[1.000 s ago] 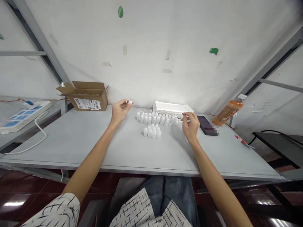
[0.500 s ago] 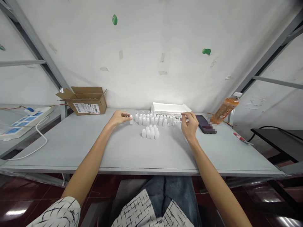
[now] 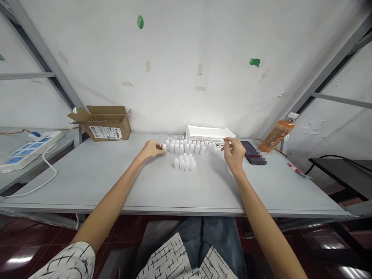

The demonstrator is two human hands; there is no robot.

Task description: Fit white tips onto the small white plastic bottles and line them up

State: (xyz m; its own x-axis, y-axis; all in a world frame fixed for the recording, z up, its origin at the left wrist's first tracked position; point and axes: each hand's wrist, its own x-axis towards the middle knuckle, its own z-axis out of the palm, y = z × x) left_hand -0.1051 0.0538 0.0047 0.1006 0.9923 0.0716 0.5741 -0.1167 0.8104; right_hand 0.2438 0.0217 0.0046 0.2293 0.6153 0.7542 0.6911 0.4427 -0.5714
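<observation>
My left hand (image 3: 151, 149) is closed around a small white bottle (image 3: 164, 147) with a thin loop at its top, at the left end of the grouped bottles. Beside it stand several white bottles (image 3: 186, 148) in rows, some with loops on their caps. In front of them is a smaller cluster of plain white bottles (image 3: 186, 165) without visible loops. My right hand (image 3: 233, 153) hovers at the right end of the rows, thumb and fingertips pinched together. Whatever lies in that pinch is too small to make out. Small white pieces (image 3: 217, 148) lie just left of it.
An open cardboard box (image 3: 107, 126) stands at the back left. White sheets or trays (image 3: 209, 133) lie against the wall. Right of my right hand are a dark phone (image 3: 252, 152) and an orange drink bottle (image 3: 277, 133). A power strip (image 3: 30, 149) sits far left.
My left hand has moved a little right and lower with its bottle, up against the rows, and its fingers now wrap the bottle differently. My right hand has barely moved.
</observation>
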